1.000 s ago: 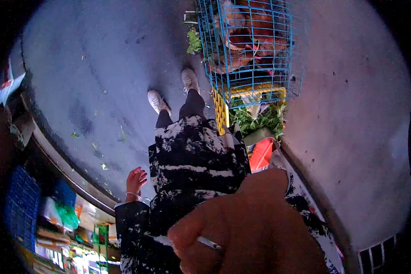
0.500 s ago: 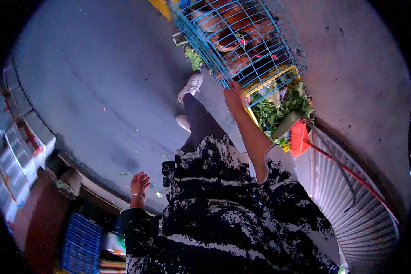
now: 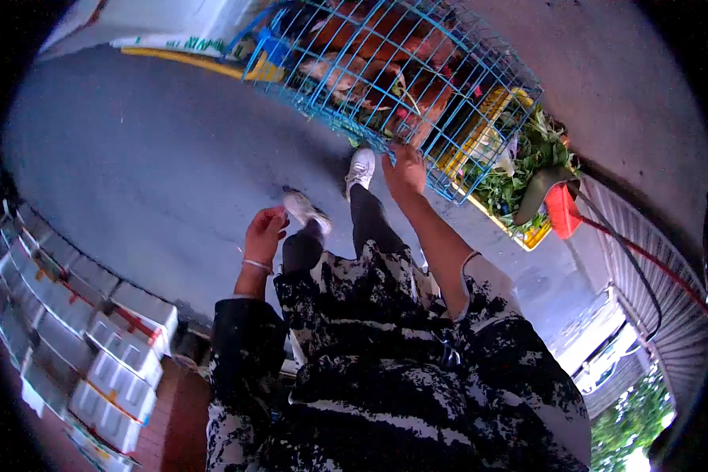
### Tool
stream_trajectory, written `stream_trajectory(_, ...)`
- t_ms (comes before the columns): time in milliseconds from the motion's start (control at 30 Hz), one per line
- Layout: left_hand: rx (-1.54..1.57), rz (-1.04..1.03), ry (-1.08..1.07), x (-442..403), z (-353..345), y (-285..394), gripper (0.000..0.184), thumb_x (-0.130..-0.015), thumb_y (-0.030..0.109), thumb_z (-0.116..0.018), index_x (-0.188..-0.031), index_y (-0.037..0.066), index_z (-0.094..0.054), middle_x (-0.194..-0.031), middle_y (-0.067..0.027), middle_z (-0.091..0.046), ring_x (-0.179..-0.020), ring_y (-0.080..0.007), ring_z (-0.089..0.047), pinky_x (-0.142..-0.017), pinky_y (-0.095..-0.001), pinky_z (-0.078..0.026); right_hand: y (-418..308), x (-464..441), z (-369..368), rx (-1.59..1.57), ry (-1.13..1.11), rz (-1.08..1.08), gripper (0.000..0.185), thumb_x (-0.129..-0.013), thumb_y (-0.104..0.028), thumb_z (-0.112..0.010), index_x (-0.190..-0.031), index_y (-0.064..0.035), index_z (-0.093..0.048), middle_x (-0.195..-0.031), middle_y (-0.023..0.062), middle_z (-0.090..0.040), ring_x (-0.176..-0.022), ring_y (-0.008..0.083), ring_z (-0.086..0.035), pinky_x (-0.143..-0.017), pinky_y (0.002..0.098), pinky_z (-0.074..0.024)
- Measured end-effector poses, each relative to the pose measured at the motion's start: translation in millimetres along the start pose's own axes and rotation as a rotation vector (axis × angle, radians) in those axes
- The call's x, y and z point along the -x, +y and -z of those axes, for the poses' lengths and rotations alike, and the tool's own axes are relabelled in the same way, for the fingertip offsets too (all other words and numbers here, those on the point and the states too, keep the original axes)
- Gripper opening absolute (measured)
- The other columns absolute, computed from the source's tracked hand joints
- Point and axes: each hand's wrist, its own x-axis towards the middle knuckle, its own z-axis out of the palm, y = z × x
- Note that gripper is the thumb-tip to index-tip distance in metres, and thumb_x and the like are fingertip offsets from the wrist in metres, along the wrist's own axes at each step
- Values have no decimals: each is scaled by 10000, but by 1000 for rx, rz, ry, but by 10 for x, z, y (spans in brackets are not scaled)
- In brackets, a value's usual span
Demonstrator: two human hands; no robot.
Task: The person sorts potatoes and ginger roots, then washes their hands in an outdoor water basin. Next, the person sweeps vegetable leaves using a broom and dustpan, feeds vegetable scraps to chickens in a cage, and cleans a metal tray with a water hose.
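Observation:
A blue wire cage [image 3: 448, 94] stands at the top of the head view, with brown chickens [image 3: 362, 75] inside. My right hand [image 3: 406, 171] is at the cage's near lower edge, its fingers curled at the wires; the fingertips are partly hidden. Lower and to the left, my left hand [image 3: 266, 230] hangs above the floor, apart from the cage. Its fingers are bent inward and I see nothing in them. A yellow crate [image 3: 533, 238] with leafy greens [image 3: 499, 182] sits at the cage's right end.
An orange-red broom or brush [image 3: 562, 211] with a red handle lies beside the crate, by a corrugated metal sheet [image 3: 645, 228]. White foam boxes [image 3: 118, 377] are stacked at the left. A yellow bar [image 3: 185, 61] lies at the upper left. Below are my white shoes [image 3: 360, 167] on grey floor.
The view has turned and shifted; more of the cage and the foam boxes shows. My left hand has come up and rightward in view. My right hand stays at the cage's edge.

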Motion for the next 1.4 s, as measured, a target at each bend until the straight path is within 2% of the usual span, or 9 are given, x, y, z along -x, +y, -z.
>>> stream_trajectory(200, -778, -465, -239, -979, -314, 718, 199, -768, 151, -563, -938, 47, -552, -876, -104, -598, -810, -231, -578, -728, -302, -448, -268, -158, -41, 144, -17, -99, 368, -748, -380, -550, -1020, -133, -564, -964, 118, -480, -958, 282, -478, -801, 420, -360)
stream_trajectory(433, -1217, -1191, -296, -1143, -801, 1600, 563, -664, 138, -669, -1179, 138, -442, -1314, -174, -277, -1238, -335, -220, -974, -401, -281, -590, -62, 676, 201, 33, -15, 221, -661, -308, -639, -730, -104, -589, -871, 97, -518, -877, 267, -505, -720, 417, -387)
stream_trajectory(733, -727, -1792, -306, -1336, -1868, 3037, 272, -777, 257, -593, -1003, 125, -519, -1150, -139, -473, -999, -277, -503, -802, -399, -423, -666, -427, 1821, -10, 1247, -86, 255, -676, -140, -685, -865, -53, -538, -720, 81, -518, -722, 234, -485, -643, 321, -400)
stream_trajectory(833, -638, -1594, -432, -1190, -2242, 3538, 186, -855, 179, -484, -787, 15, -427, -690, -86, -477, -668, -171, -483, -588, -301, -389, -158, -390, 816, -660, 941, -476, 199, -819, -167, -561, -924, -4, -519, -830, 49, -530, -732, 147, -477, -671, 268, -408)
stream_trajectory(900, -507, -1429, -531, -1339, -2422, 3700, 169, -872, 188, -462, -788, 42, -452, -690, -57, -469, -668, -154, -477, -643, -275, -400, 11, -603, 18, -482, 541, -435, 273, -849, -262, -485, -983, -25, -505, -930, 108, -541, -830, 232, -510, -735, 319, -412)
stream_trajectory(1033, -635, -1371, -326, -1630, -2536, 3990, 317, -865, 356, -429, -947, 72, -542, -934, -71, -580, -829, -169, -557, -698, -300, -428, 439, -1287, -631, -258, 696, -664, 420, -850, -372, -408, -1105, -40, -438, -1053, 201, -509, -937, 380, -502, -799, 416, -401)
stream_trajectory(1167, -605, -1517, -303, -1698, -2688, 4099, 275, -885, 269, -422, -963, 18, -504, -878, -115, -584, -746, -195, -592, -629, -269, -463, 1076, -1606, -761, -892, 466, -1608, 400, -855, -325, -364, -1122, -32, -418, -1080, 216, -495, -990, 393, -470, -830, 451, -381)
stream_trajectory(1333, -1438, -1772, 226, -1926, -2486, 4363, 380, -866, 350, -414, -1064, 37, -495, -996, -144, -569, -864, -258, -560, -815, -343, -401, 1369, -1732, -920, -759, 305, -1293, 440, -839, -367, -368, -1180, -89, -384, -1153, 194, -461, -1068, 369, -434, -875, 437, -366)
stream_trajectory(1400, -1201, -1641, 0, -1967, -2566, 4414, 350, -857, 317, -430, -1050, 35, -503, -979, -145, -575, -855, -269, -561, -799, -352, -407, 1711, -1835, -1730, -523, 214, -1169, 584, -788, -475, -388, -1230, -97, -337, -1183, 192, -437, -1095, 351, -421, -903, 411, -345)
